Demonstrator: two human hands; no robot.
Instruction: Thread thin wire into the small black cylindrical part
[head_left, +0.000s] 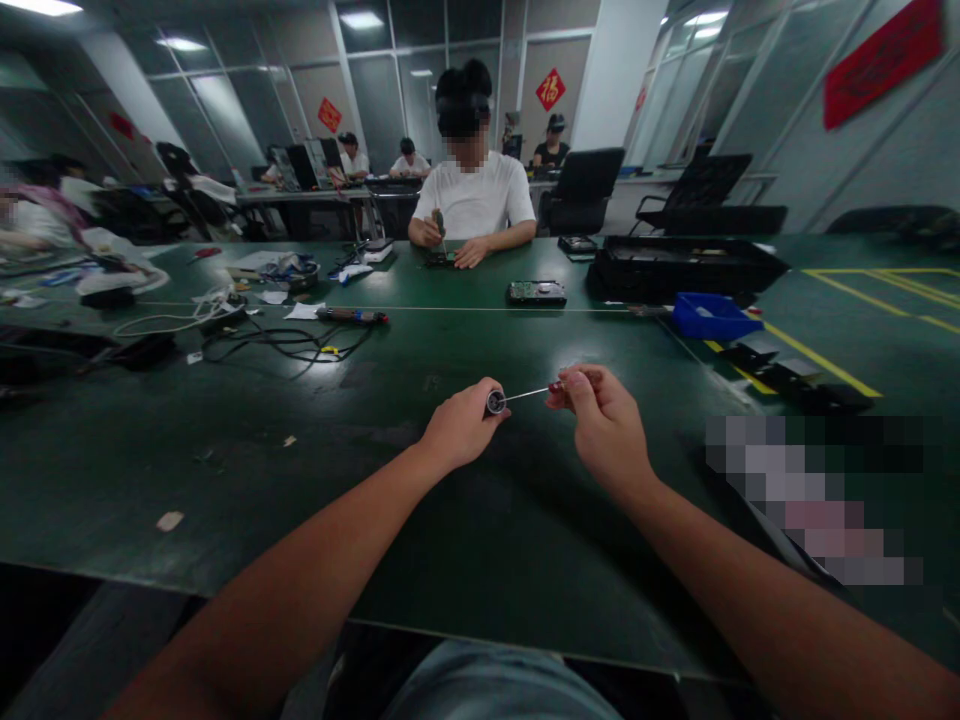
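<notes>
My left hand [459, 425] is closed around a small dark cylinder [495, 402], whose round, silvery-rimmed end faces me. Most of the cylinder is hidden inside the fist. My right hand [613, 425] pinches the dark red handle of a screwdriver [529, 394]. Its thin metal shaft points left, and the tip is at the cylinder's round end; whether it touches a screw there is too small to tell. Both hands are above the green tabletop [375, 530], near its middle.
Across the table a person [476, 190] works on a circuit board. A hard drive [536, 292] lies ahead, with a black tray [682, 268] and blue bin [714, 316] to the right. Cables [292, 345] and an electric screwdriver [352, 316] lie to the left. A phone-like object is blurred at right.
</notes>
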